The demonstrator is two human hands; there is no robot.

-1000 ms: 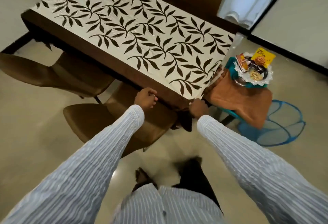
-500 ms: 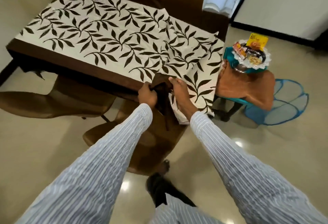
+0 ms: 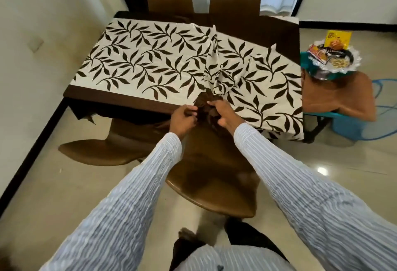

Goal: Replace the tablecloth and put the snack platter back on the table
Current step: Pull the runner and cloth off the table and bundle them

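left hand [image 3: 182, 118] and right hand [image 3: 223, 113] grasp bunched tablecloth [image 3: 150, 64] hem | cloth fans toward 12 o'clock (leaf print) | snack platter [image 3: 335, 60] at 2 o'clock, well apart

I am seeing the fingertips of the left hand [image 3: 183, 118] and right hand [image 3: 222, 113] disappearing into the bunched brown border of the tablecloth [image 3: 150, 64]. The cloth is covering most of the table [image 3: 268, 28]. Snack packets on the snack platter [image 3: 335, 60] are showing too small to read. Both sleeves are running off the bottom edge.
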